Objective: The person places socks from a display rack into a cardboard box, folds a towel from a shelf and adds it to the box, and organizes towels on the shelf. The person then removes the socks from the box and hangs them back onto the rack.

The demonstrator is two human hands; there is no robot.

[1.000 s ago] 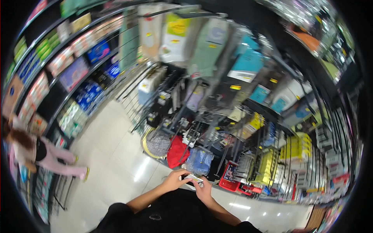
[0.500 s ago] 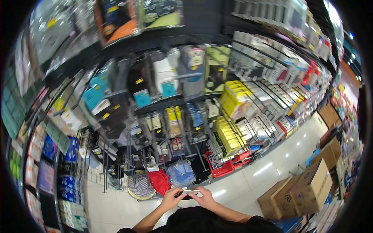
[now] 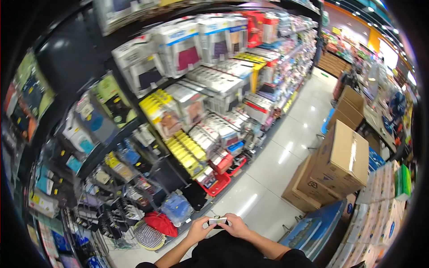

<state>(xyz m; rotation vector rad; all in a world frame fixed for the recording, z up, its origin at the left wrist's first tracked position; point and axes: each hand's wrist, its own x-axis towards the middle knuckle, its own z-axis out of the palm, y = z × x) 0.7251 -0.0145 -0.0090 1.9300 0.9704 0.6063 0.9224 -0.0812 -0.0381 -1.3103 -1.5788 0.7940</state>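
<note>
Close to my body, both hands are raised around one small item (image 3: 218, 220). It has a whitish label-like top and a dark part under it, with what looks like a small hook at its upper edge; its exact kind is too small to make out. My left hand (image 3: 199, 229) pinches its left end between thumb and fingers. On the right end, my right hand (image 3: 237, 226) grips it the same way. Beyond the hands, a clear bag of blue cloth (image 3: 177, 208), a red cloth item (image 3: 161, 224) and a striped hat-like item (image 3: 149, 236) sit low by the rack.
Packaged garments hang on hooks along the shelving (image 3: 219, 85) ahead and leftward. Red baskets (image 3: 218, 185) stand at its foot. A tiled aisle (image 3: 272, 154) runs away to the right, bordered by cardboard boxes (image 3: 335, 161) and stacked tissue packs (image 3: 373, 219).
My view has turned to the right, so the shelving has shifted left and more of the aisle, boxes and tissue packs shows. Both hands still hold the small item.
</note>
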